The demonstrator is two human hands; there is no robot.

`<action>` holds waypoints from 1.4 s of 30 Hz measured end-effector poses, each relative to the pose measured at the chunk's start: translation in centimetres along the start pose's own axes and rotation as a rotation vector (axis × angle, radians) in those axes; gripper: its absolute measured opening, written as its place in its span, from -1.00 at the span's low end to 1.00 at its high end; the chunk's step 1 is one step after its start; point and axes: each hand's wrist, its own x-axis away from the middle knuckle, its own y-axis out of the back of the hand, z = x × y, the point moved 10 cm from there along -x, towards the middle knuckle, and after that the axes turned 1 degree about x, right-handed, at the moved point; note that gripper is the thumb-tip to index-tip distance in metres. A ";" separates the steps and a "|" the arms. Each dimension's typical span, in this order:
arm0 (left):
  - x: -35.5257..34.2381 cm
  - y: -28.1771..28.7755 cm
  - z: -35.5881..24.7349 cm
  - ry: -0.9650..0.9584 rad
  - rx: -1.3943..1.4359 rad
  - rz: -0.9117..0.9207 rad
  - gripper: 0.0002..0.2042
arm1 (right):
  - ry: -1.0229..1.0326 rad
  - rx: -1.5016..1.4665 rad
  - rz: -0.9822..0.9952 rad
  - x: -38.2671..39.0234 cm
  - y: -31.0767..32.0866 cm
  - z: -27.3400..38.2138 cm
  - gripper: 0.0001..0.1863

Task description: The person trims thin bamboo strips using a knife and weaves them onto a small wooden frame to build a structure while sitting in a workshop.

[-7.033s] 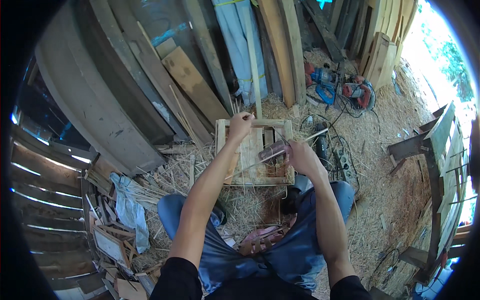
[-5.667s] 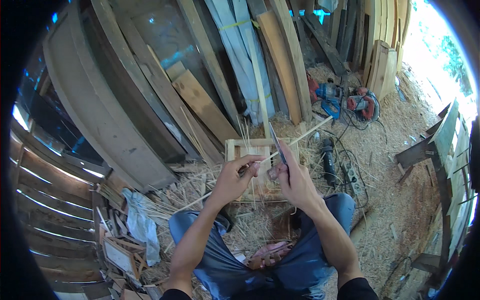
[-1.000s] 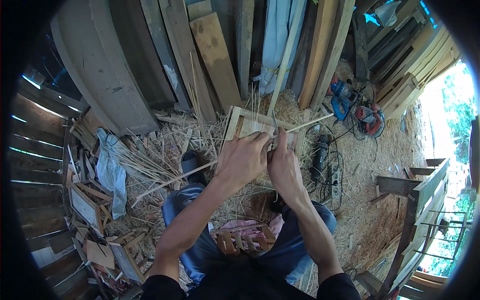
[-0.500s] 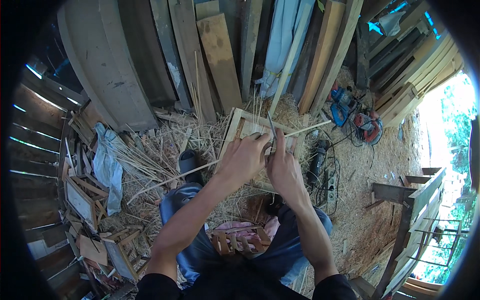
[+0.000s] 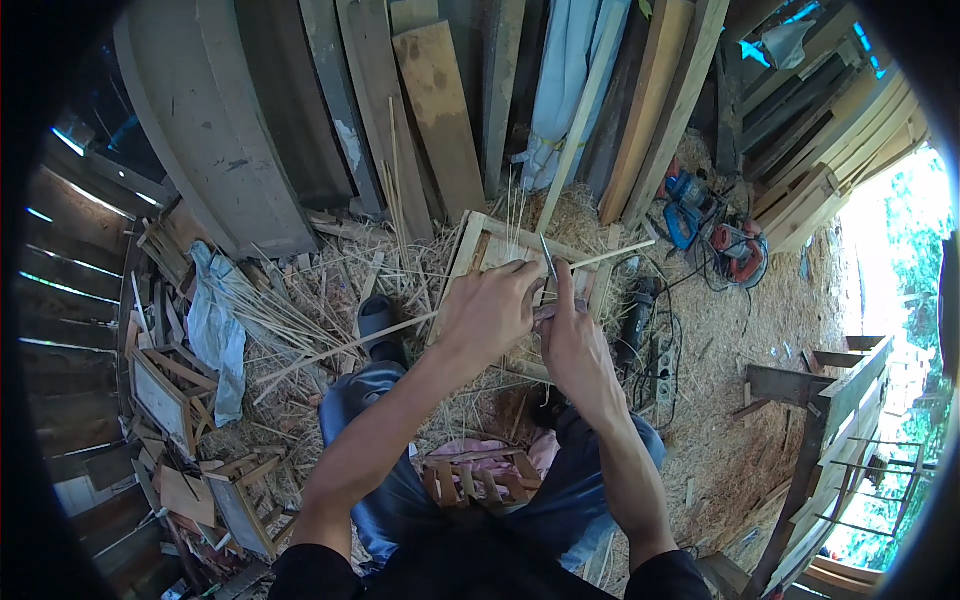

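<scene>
**Thin strip and blade held over a wooden frame**

A long, thin bamboo strip [image 5: 400, 330] is gripped in the closed left hand [image 5: 490, 315]; it runs from the far right, past both hands, down toward the near left over the straw. The right hand [image 5: 575, 345] is closed around a narrow blade [image 5: 546, 258], whose tip is pointed away from the person, just beside the left hand's knuckles. The two hands are held close together, touching or nearly so.

Directly beyond the hands a small rectangular wooden frame [image 5: 470, 245] is laid on the straw-covered ground [image 5: 720, 400], with several thin sticks standing up from its far edge. A slatted wooden piece [image 5: 480, 480] is rested on the person's lap. To the left, a bundle of thin sticks [image 5: 265, 310] and a pale blue cloth [image 5: 210, 330] are seen. Blue and red power tools [image 5: 715, 225] are lying at the far right, and planks [image 5: 440, 110] are leaned up on the far side.
</scene>
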 end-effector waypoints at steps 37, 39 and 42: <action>-0.3 -0.3 1.6 0.074 0.183 0.037 -0.90 | 0.061 -0.045 -0.027 -0.8 0.2 1.2 -0.29; -0.9 1.4 1.4 0.028 0.176 -0.068 -0.89 | 0.078 -0.001 -0.004 -0.3 0.8 1.8 -0.24; -1.1 1.9 1.4 0.025 0.111 -0.091 -0.90 | 0.084 -0.005 0.003 -0.1 0.3 1.7 -0.18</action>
